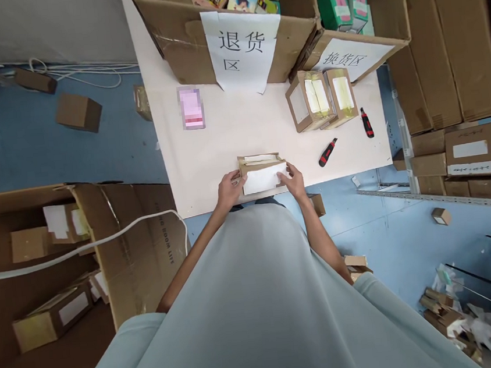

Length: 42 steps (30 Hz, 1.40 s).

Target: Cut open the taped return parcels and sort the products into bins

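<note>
Near the front edge of the white table, a small cardboard box with a white label on its near side sits between my hands. My left hand grips its left end, thumb on the near face. At the right end, my right hand holds it the same way, its thumb over the label. Two taped boxes with labels stand together farther back on the right. A red and black cutter lies in front of them, with a second cutter farther right.
Two large open cartons with paper signs, one holding booklets, the other green boxes, line the table's back. A pink item lies left. A big carton with parcels stands at lower left, a shelf of boxes at right.
</note>
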Each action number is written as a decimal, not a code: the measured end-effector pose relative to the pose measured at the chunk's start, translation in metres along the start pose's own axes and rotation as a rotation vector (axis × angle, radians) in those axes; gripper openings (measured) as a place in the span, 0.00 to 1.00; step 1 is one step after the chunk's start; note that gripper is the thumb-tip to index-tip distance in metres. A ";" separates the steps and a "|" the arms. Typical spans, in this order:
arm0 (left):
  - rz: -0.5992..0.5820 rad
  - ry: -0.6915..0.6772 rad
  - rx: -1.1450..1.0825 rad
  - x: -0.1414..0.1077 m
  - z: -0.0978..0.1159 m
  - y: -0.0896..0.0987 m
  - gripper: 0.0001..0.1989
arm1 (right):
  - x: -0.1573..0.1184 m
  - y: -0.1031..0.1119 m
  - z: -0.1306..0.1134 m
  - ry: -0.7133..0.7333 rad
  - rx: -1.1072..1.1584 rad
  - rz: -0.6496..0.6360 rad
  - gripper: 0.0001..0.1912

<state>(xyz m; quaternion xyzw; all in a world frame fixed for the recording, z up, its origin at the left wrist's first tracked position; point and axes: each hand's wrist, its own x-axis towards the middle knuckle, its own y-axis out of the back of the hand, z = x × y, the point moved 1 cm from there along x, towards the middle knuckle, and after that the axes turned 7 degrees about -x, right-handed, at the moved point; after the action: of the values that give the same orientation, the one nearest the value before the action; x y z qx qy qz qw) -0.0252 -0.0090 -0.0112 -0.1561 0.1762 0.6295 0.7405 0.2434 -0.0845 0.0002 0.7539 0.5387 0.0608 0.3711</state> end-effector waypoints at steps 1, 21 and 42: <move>0.014 0.014 0.011 0.001 0.000 0.000 0.17 | 0.004 0.001 0.001 -0.013 -0.009 0.021 0.36; 0.028 0.235 -0.048 -0.034 -0.006 -0.013 0.42 | 0.004 0.020 0.041 -0.038 0.062 -0.395 0.26; 0.312 0.105 -0.056 -0.016 -0.004 -0.082 0.34 | 0.084 0.066 0.056 0.153 -0.105 -0.328 0.21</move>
<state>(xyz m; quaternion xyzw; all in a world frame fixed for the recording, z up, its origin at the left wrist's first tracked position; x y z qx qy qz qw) 0.0530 -0.0381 -0.0068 -0.1799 0.2193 0.7326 0.6187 0.3563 -0.0491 -0.0243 0.6288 0.6770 0.0848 0.3728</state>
